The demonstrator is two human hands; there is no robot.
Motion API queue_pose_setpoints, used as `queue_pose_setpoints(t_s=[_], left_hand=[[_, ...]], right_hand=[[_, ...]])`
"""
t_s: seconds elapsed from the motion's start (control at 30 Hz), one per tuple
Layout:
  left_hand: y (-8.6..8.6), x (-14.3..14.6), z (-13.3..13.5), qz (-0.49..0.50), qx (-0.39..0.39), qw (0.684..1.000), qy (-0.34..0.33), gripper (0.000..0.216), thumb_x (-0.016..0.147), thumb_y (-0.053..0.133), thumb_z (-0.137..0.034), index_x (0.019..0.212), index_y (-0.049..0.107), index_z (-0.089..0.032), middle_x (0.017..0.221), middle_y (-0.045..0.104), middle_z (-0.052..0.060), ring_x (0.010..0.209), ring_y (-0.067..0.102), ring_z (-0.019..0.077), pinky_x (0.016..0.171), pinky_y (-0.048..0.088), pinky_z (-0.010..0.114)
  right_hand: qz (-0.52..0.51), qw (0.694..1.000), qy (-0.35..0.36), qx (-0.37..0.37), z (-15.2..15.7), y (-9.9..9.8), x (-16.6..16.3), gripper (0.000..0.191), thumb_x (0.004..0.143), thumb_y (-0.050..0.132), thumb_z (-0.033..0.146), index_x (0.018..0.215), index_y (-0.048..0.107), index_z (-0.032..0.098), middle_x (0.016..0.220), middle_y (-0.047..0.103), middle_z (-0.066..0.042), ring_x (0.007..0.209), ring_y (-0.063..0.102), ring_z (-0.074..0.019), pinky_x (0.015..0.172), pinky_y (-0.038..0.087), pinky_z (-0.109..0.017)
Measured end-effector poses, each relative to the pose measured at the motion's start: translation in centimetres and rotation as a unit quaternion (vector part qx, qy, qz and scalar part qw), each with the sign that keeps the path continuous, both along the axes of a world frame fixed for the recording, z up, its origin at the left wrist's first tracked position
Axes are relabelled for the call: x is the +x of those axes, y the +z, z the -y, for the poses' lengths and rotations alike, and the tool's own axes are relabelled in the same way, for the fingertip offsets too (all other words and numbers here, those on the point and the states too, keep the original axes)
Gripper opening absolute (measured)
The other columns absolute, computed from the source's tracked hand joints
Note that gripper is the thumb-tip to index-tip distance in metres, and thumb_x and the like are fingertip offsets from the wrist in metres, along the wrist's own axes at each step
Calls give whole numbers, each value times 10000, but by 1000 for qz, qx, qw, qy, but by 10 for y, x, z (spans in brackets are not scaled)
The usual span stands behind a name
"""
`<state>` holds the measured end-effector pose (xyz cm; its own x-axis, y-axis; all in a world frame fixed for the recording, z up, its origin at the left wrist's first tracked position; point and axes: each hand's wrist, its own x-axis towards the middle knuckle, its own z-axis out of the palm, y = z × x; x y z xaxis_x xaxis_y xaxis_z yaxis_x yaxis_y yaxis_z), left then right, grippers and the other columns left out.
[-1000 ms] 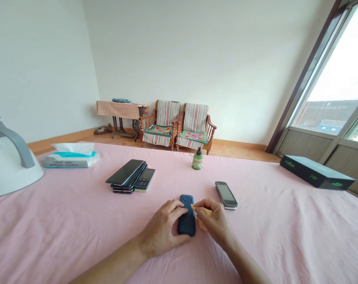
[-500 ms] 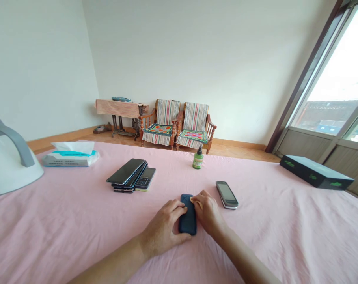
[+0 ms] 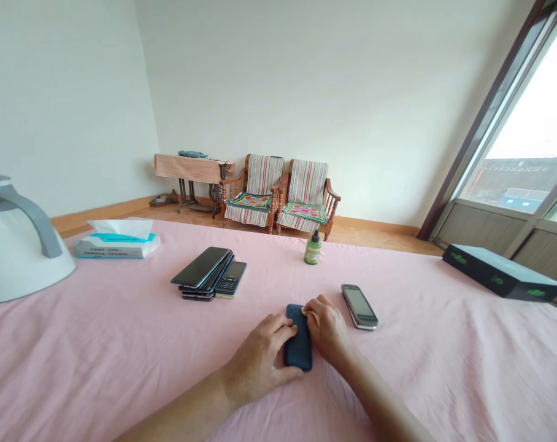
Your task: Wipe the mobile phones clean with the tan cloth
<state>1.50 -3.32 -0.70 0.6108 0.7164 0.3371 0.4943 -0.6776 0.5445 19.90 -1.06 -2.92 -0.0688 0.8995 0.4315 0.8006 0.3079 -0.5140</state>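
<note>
A dark blue mobile phone [image 3: 299, 344] lies on the pink cloth, its plain back apparently facing up. My left hand [image 3: 262, 353] grips it from the left, fingers on the upper edge and thumb at the bottom end. Closed at the phone's upper right, my right hand [image 3: 327, 325] pinches a small pale yellowish piece [image 3: 303, 311], mostly hidden by the fingers, against the phone's surface. What that piece is, I cannot make out. Just right of this hand rests a grey touchscreen phone [image 3: 359, 306], screen up.
Left of centre is a pile of phones [image 3: 202, 270] beside a keypad phone [image 3: 231, 279]. A green spray bottle [image 3: 312, 248] stands farther back. A tissue pack [image 3: 117, 242] and a white kettle [image 3: 21, 245] are at left, a black box [image 3: 502, 276] at right.
The view has shifted slightly, so everything sits a little more to the right. Both hands keep their hold on the phone and the small piece, with barely any movement.
</note>
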Motion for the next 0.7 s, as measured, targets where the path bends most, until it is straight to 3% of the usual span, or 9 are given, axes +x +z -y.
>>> queue_pose_setpoints(t_s=[0.7], left_hand=[[0,0,1,2,-6,1000,-2,547,609,824,-233,1110,612,-178,1152,573,87,1069,536,270,955,437,393]], right_hand=[[-26,999,20,-7,2,4,-1,234,717,478,24,730,662,166,754,598,-32,697,595,-148,660,424,-237]])
